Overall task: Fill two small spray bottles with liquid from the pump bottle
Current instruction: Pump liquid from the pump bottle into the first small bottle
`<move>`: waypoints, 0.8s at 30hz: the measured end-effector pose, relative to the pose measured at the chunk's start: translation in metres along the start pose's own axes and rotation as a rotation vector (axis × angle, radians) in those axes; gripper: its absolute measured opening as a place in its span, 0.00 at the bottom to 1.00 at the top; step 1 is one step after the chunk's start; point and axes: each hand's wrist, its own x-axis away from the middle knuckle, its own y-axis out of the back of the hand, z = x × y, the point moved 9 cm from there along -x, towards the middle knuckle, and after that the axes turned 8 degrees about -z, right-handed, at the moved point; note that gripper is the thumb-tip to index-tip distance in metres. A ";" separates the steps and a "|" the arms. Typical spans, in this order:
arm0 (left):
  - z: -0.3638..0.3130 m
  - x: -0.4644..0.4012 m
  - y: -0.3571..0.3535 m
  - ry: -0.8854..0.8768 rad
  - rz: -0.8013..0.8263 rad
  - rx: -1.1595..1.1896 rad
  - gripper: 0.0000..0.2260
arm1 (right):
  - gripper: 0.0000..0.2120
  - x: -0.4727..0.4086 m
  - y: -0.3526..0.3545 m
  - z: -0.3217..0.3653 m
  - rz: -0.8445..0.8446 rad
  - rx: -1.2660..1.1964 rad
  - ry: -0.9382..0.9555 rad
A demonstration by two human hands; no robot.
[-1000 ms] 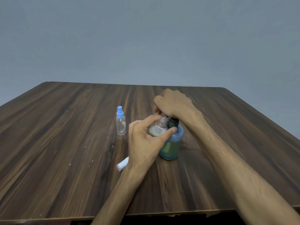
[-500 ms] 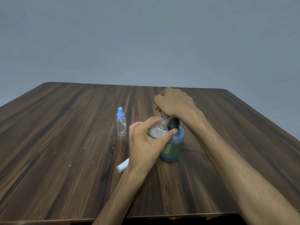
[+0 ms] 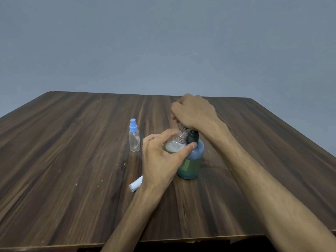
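Observation:
My left hand (image 3: pixel 160 160) grips an uncapped small clear spray bottle (image 3: pixel 175 145) partly filled with pale liquid, its threaded neck held up under the pump spout. Right beside it stands the blue-green pump bottle (image 3: pixel 191 160) with a black collar. My right hand (image 3: pixel 193 111) lies curled over the pump head, which it hides. A second small spray bottle (image 3: pixel 134 138), clear with a blue cap on, stands upright to the left. The removed spray cap (image 3: pixel 135 184) lies on the table by my left wrist.
Everything sits on a dark wooden table (image 3: pixel 72 160) before a plain grey wall. The table's near edge runs along the bottom of the view. Small white specks dot the wood at the left.
My right hand has lifted slightly over the pump head. The left hand keeps the small bottle at the spout, almost unmoved.

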 end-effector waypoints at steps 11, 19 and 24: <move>0.000 -0.002 -0.001 0.020 0.006 0.020 0.15 | 0.18 0.004 -0.011 -0.001 0.113 0.041 -0.023; 0.001 0.000 -0.001 0.031 0.016 0.013 0.15 | 0.17 0.004 -0.010 -0.003 0.103 0.049 -0.031; 0.001 0.000 -0.001 0.027 0.016 0.017 0.15 | 0.17 0.003 -0.006 -0.001 0.073 0.017 -0.030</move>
